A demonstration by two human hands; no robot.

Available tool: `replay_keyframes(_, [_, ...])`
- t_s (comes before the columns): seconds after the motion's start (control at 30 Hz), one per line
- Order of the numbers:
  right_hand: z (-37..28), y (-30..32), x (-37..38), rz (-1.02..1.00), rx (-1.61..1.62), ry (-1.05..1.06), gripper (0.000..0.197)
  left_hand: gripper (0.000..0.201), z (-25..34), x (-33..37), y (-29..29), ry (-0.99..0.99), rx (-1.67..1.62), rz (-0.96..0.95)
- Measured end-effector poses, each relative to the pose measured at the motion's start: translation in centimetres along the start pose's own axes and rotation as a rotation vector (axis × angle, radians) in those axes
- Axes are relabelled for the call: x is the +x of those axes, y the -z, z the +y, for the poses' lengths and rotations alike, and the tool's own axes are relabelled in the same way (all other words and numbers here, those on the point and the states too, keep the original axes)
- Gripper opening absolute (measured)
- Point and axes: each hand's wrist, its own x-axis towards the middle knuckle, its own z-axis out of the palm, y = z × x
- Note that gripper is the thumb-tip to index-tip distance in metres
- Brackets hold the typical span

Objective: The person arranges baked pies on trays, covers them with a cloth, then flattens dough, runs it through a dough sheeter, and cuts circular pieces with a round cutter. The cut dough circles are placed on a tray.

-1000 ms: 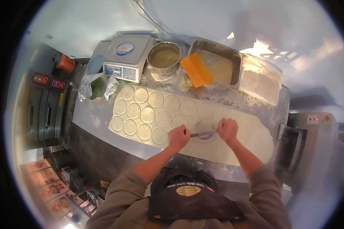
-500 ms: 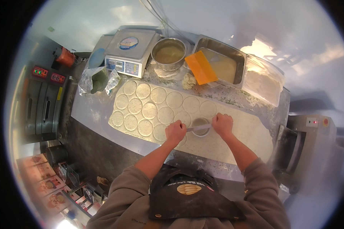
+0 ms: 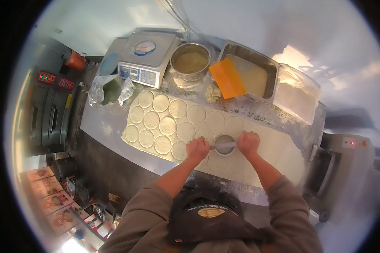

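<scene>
A thin sheet of pale, green-flecked dough (image 3: pixel 266 156) lies along the table, with several round outlines cut into its left and middle parts. On it, right of those outlines, stands a round metal cutter (image 3: pixel 225 152). A pale flat bar (image 3: pixel 223 146) runs across the cutter's top. My left hand (image 3: pixel 197 149) is closed around the bar's left end, and my right hand (image 3: pixel 248 142) is closed around its right end. Both fists hang just over the dough on either side of the ring. Whether the bar is fixed to the cutter is hard to see.
Along the back stand a scale (image 3: pixel 145 52), a metal bowl (image 3: pixel 191 63), a deep metal tray (image 3: pixel 268 86) with an orange scraper (image 3: pixel 228 79), and a white flour container (image 3: pixel 297 95). An opened foil bag (image 3: pixel 109 90) sits at left. A machine (image 3: pixel 344 168) stands at right.
The whole view has shifted slightly. The cutter keeps its place on the dough, both hands still hold the bar, and the bar looks a little more level.
</scene>
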Motion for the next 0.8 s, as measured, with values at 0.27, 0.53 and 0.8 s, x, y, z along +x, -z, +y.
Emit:
replay_keyframes(0.27, [-2.7,5.1,-4.3,-0.009,0.138,0.038,0.020,0.023,0.4,-9.4,3.5,0.093,-0.147,0.011])
replay_keyframes(0.53, [-4.5,4.4,-7.6,-0.053,0.101,0.088,0.019,0.025,-0.7,-14.6,2.4,0.263,-0.058,0.017])
replay_keyframes(0.8, [-4.3,4.0,-6.7,-0.242,0.080,0.049,0.027,0.027,-0.4,-13.1,2.6,0.313,-0.047,-0.020])
